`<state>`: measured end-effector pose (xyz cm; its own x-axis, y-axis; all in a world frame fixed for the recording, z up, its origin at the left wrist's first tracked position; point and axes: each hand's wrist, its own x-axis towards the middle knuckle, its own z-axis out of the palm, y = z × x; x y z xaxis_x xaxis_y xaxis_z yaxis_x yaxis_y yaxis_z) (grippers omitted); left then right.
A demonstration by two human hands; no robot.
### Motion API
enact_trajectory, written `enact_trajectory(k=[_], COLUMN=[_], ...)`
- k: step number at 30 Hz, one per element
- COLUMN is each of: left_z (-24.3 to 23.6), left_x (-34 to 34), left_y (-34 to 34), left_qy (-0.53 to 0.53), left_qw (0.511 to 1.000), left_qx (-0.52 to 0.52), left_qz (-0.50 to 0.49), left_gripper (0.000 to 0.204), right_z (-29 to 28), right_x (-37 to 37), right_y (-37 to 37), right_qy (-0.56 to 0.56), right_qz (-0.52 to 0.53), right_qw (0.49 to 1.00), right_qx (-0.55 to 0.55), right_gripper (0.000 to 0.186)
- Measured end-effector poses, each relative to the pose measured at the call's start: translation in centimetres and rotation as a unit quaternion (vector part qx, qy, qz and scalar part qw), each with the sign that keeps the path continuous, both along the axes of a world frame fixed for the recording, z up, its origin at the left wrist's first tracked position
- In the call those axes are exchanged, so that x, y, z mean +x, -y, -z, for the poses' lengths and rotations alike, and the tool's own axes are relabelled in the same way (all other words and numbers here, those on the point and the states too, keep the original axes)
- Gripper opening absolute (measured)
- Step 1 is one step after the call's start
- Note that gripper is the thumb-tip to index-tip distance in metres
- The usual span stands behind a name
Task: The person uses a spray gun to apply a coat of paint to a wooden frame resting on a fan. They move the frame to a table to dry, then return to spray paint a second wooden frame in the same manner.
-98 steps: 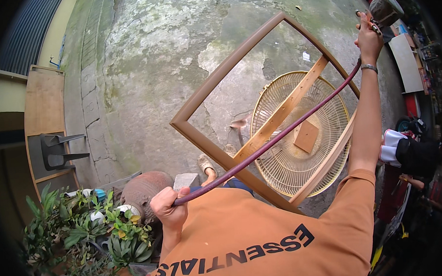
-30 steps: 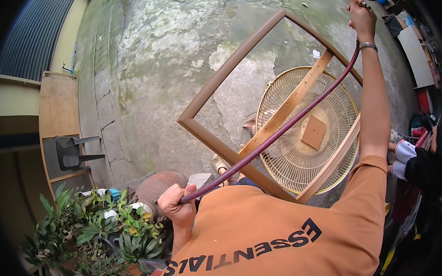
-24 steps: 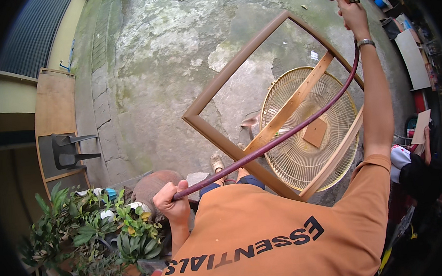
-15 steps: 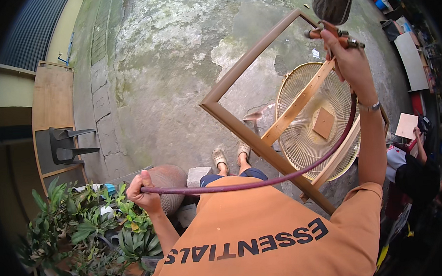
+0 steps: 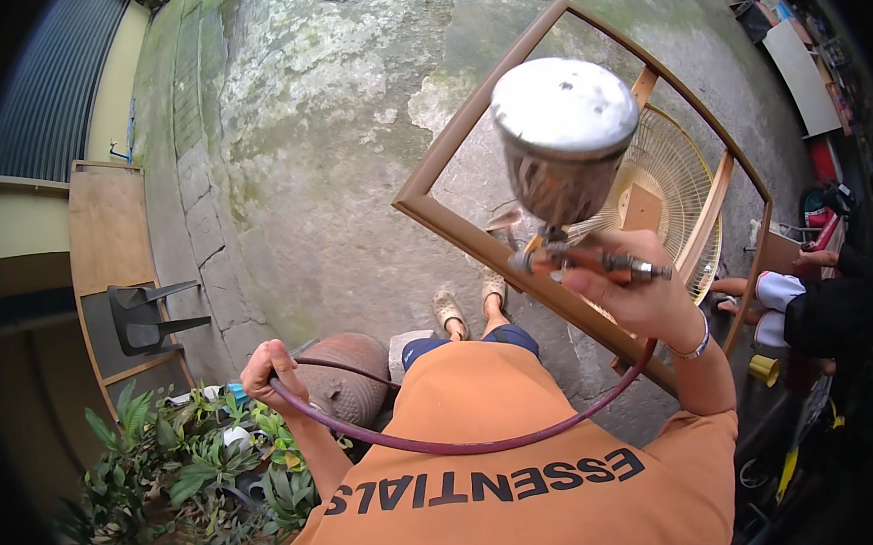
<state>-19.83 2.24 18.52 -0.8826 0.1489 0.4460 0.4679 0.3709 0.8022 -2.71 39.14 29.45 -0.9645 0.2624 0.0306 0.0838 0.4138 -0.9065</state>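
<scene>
My right hand (image 5: 626, 302) grips a spray gun (image 5: 579, 260) with a metal cup (image 5: 568, 137) on top, held over the brown rectangular frame (image 5: 455, 153). Its hose (image 5: 446, 448) runs in a low maroon loop across my orange shirt to my left hand (image 5: 274, 375), whose fingers are wrapped round it at the lower left. Behind the gun, light wooden slats (image 5: 705, 219) cross the frame, and a round cream wire fan guard (image 5: 672, 152) with a small square board (image 5: 640, 208) at its middle is partly hidden by the cup and hand.
Plants (image 5: 200, 463) and a rough clay pot (image 5: 349, 386) sit at lower left. A dark plastic chair (image 5: 148, 332) stands against a wooden panel (image 5: 109, 230) by the left wall. At right, another person (image 5: 813, 307) is beside piled items. My clogs (image 5: 448, 311) show on the cracked concrete (image 5: 303, 181).
My right hand has come down and nearer from the upper right, bringing the spray gun and cup into full view. My left hand moved slightly left and the hose now sags lower.
</scene>
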Motion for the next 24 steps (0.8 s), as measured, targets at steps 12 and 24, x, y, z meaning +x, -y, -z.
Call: enact_trajectory(k=[12,24], left_z=[-2.5,-2.5], left_x=[4.0,7.0], left_y=[-3.0,-3.7], left_qy=[0.025,0.343], left_qw=[0.994,0.864], left_qx=[-0.088,-0.158], left_qz=[0.059,0.333], left_gripper=[0.041,0.048], right_z=[6.0,3.9], right_x=[-4.6,-4.8], right_y=[-19.0,-29.1], right_qy=[0.028,-0.082], right_qz=[0.308,0.444], right_qw=[0.949,0.867], right_qx=[0.069,0.211], right_gripper=[0.034,0.039])
